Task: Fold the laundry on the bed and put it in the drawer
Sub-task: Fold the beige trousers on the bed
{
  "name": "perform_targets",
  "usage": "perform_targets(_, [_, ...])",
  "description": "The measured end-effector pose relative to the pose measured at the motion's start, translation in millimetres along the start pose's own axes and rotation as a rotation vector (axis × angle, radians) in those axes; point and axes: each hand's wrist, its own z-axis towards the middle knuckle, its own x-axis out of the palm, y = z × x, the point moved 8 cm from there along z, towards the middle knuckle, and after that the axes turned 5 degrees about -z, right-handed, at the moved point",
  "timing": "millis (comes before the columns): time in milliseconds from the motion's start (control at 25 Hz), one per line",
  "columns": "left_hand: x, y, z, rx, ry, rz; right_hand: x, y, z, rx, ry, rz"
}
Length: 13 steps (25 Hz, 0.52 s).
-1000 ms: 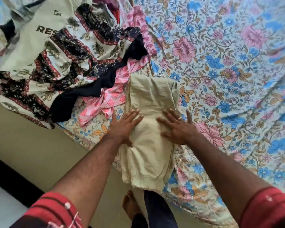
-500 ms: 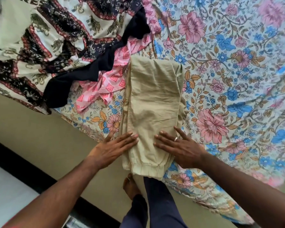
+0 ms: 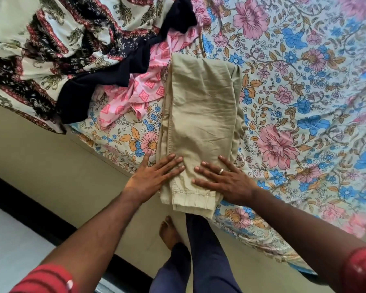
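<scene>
Head view: both hands lie flat on the trousers (image 3: 201, 115) at the near edge of the bed (image 3: 304, 81). Left hand (image 3: 152, 178) rests half on the cuff end, half on the sheet, fingers (image 3: 173, 162) straight and together, gripping nothing. Right hand (image 3: 226, 179) presses the same end from the other side, fingers spread flat, a ring (image 3: 221, 171) on one, nothing held either. The trousers lie folded lengthwise, cuffs hanging just over the bed edge, waist end pointing away.

My read: this is the smoothing pass before the next fold. To do it well, keep the palms flat, sweep wrinkles outward to the side seams, line the two legs edge on edge, then pinch the cuffs and carry them up to the waist.

Count: one pair of trousers under the hands, and three loose garments heaped at the far left, a print cloth (image 3: 57, 51), a dark piece (image 3: 106, 85) and a pink piece (image 3: 144, 92). Two hands, one ring. No drawer in sight.
</scene>
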Motion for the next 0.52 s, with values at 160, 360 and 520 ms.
perform_targets(160, [-6.0, 3.1, 1.3, 0.062, 0.079, 0.0, -25.0, -14.4, 2.8, -0.022, 0.174, 0.284])
perform_targets(360, [-43.1, 5.7, -0.7, 0.101, 0.046, -0.21, -95.3, -47.4, 14.9, -0.044, 0.234, 0.858])
perform_targets(520, [-112.1, 24.4, -5.9, 0.007, 0.046, -1.009, -139.7, -96.3, 22.5, 0.084, 0.339, 1.235])
